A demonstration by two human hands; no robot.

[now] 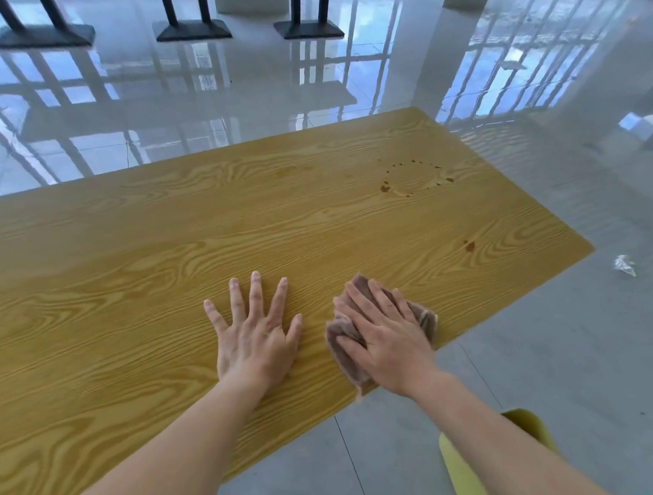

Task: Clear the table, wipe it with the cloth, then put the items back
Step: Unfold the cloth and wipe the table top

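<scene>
A yellow wood-grain table (166,277) fills the middle of the head view. My left hand (256,332) lies flat on it with the fingers spread and holds nothing. My right hand (385,334) presses flat on a crumpled brownish cloth (344,351) at the table's near right edge; one corner of the cloth hangs over the edge. A ring of brown droplets (414,178) marks the far right part of the tabletop. A single brown spot (469,246) lies closer to the right edge, and a faint smear (291,170) sits left of the ring.
A yellow chair (472,474) stands below my right forearm, beside the table's edge. A crumpled white wrapper (625,265) lies on the grey tiled floor to the right. Black table bases (194,30) stand on the glossy floor at the back.
</scene>
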